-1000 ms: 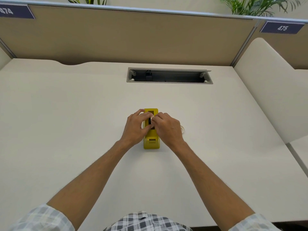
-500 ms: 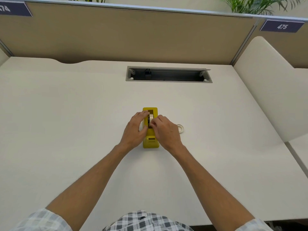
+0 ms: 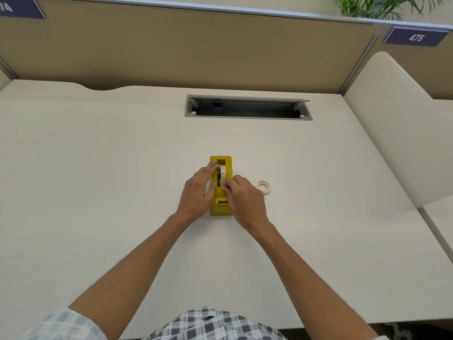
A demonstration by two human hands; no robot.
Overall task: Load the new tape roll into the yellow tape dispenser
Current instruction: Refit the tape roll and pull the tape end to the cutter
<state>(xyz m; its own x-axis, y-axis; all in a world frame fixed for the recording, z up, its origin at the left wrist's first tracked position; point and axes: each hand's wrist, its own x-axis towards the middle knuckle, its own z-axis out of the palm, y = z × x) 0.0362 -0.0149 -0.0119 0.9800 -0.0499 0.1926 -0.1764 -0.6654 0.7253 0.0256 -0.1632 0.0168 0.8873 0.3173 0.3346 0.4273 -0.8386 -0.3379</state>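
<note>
The yellow tape dispenser (image 3: 221, 209) stands on the white desk (image 3: 98, 180), long axis pointing away from me. A pale tape roll (image 3: 222, 174) on a dark hub sits upright in its slot. My left hand (image 3: 199, 192) rests against the dispenser's left side, fingers touching the roll and hub. My right hand (image 3: 245, 200) is at the dispenser's right side, its thumb and forefinger pinched at the near edge of the roll. Whether a tape end is pinched is too small to tell.
A second, thin tape ring (image 3: 263, 186) lies flat on the desk just right of my right hand. A grey cable slot (image 3: 247, 109) is recessed at the back. A tan partition (image 3: 196, 52) closes the far side, and a cream divider (image 3: 392, 123) stands to the right.
My hands have spread apart a little, uncovering the roll seated in the dispenser. My right hand slid toward me and the ring on the desk came into full view.
</note>
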